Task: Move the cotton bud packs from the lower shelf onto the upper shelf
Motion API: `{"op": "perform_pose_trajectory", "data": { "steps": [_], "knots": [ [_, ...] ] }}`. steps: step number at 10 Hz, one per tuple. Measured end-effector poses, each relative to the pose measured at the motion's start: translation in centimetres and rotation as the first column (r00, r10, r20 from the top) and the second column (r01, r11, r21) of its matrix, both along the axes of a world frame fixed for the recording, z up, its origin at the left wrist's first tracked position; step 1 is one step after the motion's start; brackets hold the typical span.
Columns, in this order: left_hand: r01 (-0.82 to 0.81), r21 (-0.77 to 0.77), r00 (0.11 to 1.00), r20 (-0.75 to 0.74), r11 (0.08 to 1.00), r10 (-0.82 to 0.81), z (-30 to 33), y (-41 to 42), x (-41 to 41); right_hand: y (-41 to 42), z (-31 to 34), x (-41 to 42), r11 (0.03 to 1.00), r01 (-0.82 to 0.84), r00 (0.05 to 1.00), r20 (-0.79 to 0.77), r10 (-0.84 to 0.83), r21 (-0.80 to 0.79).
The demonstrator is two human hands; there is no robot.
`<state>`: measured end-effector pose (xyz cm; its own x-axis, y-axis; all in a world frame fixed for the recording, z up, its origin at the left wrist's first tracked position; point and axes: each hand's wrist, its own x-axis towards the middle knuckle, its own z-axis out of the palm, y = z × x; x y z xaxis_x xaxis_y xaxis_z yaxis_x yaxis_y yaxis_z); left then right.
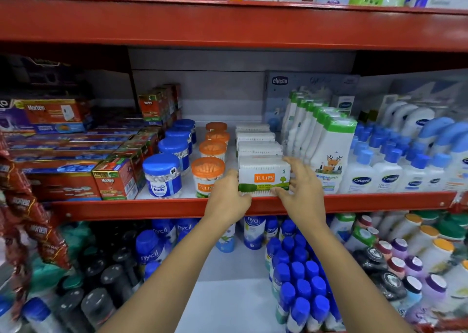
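A white Tulips cotton bud pack with an orange logo and green band stands at the front of the middle red shelf. My left hand presses its left side and my right hand grips its right side and top corner. Behind it a row of the same white packs runs to the back. Orange-lidded Tulips jars stand to the left, blue-lidded buds jars further left. The lower shelf shows a bare white patch under my arms.
White baby lotion bottles and blue-capped Cetaphil bottles crowd the right side. Red Mortein boxes fill the left. Blue Nycil bottles and dark bottles stand on the lower shelf. A red shelf beam hangs above.
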<state>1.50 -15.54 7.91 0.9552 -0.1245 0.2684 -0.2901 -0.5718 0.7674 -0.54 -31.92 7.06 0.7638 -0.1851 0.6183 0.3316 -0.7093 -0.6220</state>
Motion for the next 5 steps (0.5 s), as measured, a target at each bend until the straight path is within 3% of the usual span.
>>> {"op": "perform_pose_trajectory", "data": {
  "steps": [2, 3, 4, 5],
  "knots": [
    [-0.018, 0.075, 1.000, -0.023, 0.997, 0.020, 0.4, 0.1, 0.1, 0.2, -0.5, -0.2, 0.999, 0.005, 1.000, 0.021, -0.004, -0.043],
    [-0.013, 0.036, 1.000, 0.007, 0.999, 0.012, 0.2, 0.0, -0.6, 0.5, -0.3, -0.9, 0.994, 0.040, 0.999, 0.013, -0.038, -0.107],
    [0.006, -0.071, 0.988, 0.151, 0.997, 0.005, 0.1, -0.2, -2.8, 1.3, -0.2, -1.8, 0.978, 0.142, 0.982, 0.148, -0.119, -0.156],
    [-0.054, -0.147, 0.921, 0.374, 0.988, 0.106, 1.3, 0.2, -4.8, 2.6, 1.1, -2.5, 0.950, 0.237, 0.928, 0.338, -0.160, -0.201]
  ]
}}
